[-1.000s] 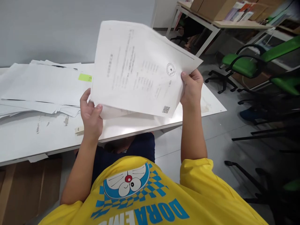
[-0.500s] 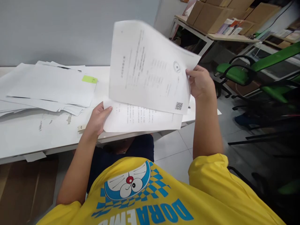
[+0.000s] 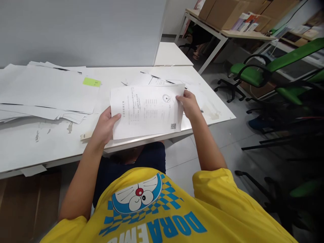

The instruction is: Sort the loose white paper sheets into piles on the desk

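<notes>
Printed paper sheets [image 3: 149,111], stacked with one on top, are held just above the near edge of the white desk [image 3: 217,104]. The top page carries a round stamp, lines of text turned sideways and a square code in its lower right corner. My left hand [image 3: 105,125] grips the left edge, thumb on top. At the right edge my right hand [image 3: 188,103] pinches the paper near the stamp. Any sheets beneath the top one are mostly hidden.
A pile of white papers [image 3: 43,91] with a green sticky note [image 3: 91,82] lies to the left. More papers [image 3: 157,80] lie behind the held sheets. Beyond are a grey partition [image 3: 76,30], green chairs [image 3: 249,72] and cardboard boxes [image 3: 220,15] on another table.
My right hand has come down and left, bringing the raised top sheet flat over the lower one. The left hand stays at the left edge. The view has shifted slightly.
</notes>
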A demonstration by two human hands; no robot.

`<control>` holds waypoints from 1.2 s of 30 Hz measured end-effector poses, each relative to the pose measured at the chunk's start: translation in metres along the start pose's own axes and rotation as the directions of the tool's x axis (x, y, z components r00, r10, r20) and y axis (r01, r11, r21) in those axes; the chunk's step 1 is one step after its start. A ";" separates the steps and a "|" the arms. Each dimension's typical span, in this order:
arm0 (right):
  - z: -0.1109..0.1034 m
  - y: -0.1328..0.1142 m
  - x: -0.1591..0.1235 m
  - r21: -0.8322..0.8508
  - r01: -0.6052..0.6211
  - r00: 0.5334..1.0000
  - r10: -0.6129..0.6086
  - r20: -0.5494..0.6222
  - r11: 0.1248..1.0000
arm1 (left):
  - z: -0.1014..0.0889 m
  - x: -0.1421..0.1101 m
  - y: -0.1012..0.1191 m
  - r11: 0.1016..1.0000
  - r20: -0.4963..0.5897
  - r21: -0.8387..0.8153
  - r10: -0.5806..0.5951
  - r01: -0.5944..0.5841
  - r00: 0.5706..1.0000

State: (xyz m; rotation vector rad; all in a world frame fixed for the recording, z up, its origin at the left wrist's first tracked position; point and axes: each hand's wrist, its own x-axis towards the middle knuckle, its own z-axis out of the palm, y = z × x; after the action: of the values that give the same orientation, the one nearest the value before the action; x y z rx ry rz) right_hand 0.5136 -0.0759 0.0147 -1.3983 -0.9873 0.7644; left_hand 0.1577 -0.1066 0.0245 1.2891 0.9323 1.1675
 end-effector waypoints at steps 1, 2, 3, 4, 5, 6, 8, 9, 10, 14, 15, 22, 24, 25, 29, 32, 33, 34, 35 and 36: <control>0.004 0.002 -0.002 0.000 0.008 0.999 -0.008 -0.039 1.000 | 0.001 -0.001 0.001 1.000 -0.012 0.012 0.013 -0.013 1.000; 0.007 0.004 -0.004 -0.006 0.014 0.996 -0.014 -0.084 1.000 | 0.002 -0.002 0.002 0.999 -0.029 0.025 0.031 -0.030 0.999; 0.010 0.007 -0.006 -0.015 0.014 0.991 -0.016 -0.130 1.000 | 0.002 -0.003 0.002 0.998 -0.044 0.041 0.053 -0.051 0.998; 0.011 0.009 -0.009 -0.025 0.007 0.985 -0.011 -0.170 1.000 | 0.003 -0.004 0.003 0.996 -0.052 0.060 0.076 -0.073 0.996; 0.012 0.012 -0.012 -0.033 -0.009 0.981 0.002 -0.196 0.999 | 0.003 -0.006 0.002 0.992 -0.054 0.081 0.099 -0.094 0.994; 0.012 0.015 -0.016 -0.038 -0.033 0.979 0.024 -0.203 0.999 | 0.003 -0.007 0.002 0.988 -0.051 0.104 0.118 -0.113 0.992; 0.011 0.019 -0.022 -0.038 -0.081 0.984 0.074 -0.165 0.996 | 0.002 -0.009 -0.001 0.979 -0.038 0.146 0.151 -0.144 0.988; 0.010 0.020 -0.025 -0.040 -0.098 0.987 0.092 -0.129 0.994 | 0.001 -0.010 -0.003 0.974 -0.031 0.161 0.166 -0.159 0.986; 0.009 0.021 -0.027 -0.046 -0.108 0.990 0.103 -0.091 0.993 | 0.000 -0.010 -0.005 0.969 -0.025 0.173 0.183 -0.176 0.983; 0.008 0.016 -0.029 -0.084 -0.110 0.994 0.109 -0.023 0.990 | -0.005 -0.009 -0.012 0.946 -0.008 0.205 0.258 -0.251 0.966; 0.007 0.015 -0.029 -0.091 -0.106 0.994 0.104 -0.023 0.990 | -0.006 -0.008 -0.013 0.939 -0.006 0.214 0.276 -0.268 0.961; -0.004 0.009 -0.024 -0.073 0.156 0.986 -0.160 -0.046 0.985 | -0.009 -0.002 -0.009 0.905 -0.005 0.250 0.358 -0.345 0.934; -0.007 0.005 -0.026 -0.056 0.221 0.974 -0.223 -0.049 0.974 | -0.008 -0.001 -0.010 0.908 -0.002 0.240 0.353 -0.342 0.936; -0.007 0.003 -0.027 -0.048 0.251 0.966 -0.253 -0.049 0.967 | -0.008 0.000 -0.010 0.912 -0.001 0.233 0.347 -0.337 0.938; -0.009 -0.011 -0.031 -0.044 0.352 0.933 -0.354 -0.061 0.935 | -0.009 0.003 -0.011 0.931 -0.019 0.183 0.324 -0.315 0.946; -0.013 -0.022 -0.032 -0.042 0.419 0.901 -0.421 -0.102 0.907 | -0.009 0.003 -0.011 0.938 -0.014 0.136 0.323 -0.318 0.946; -0.016 -0.024 -0.032 -0.032 0.445 0.888 -0.445 -0.119 0.895 | -0.009 0.002 -0.011 0.935 -0.006 0.122 0.335 -0.332 0.942; -0.017 -0.025 -0.032 -0.018 0.468 0.874 -0.466 -0.137 0.883 | -0.008 0.001 -0.012 0.928 -0.001 0.106 0.358 -0.356 0.934; -0.019 -0.025 -0.033 -0.001 0.488 0.862 -0.482 -0.158 0.873 | -0.007 -0.001 -0.012 0.917 -0.001 0.089 0.389 -0.388 0.921; -0.020 -0.024 -0.033 0.016 0.502 0.852 -0.491 -0.180 0.865 | -0.006 -0.003 -0.013 0.904 -0.003 0.073 0.423 -0.421 0.906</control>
State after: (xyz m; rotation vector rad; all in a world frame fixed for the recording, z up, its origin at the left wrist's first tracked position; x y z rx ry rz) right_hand 0.5146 -0.1157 0.0364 -1.0614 -1.1156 0.2780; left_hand 0.1529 -0.1072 0.0111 1.5921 0.7292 1.4917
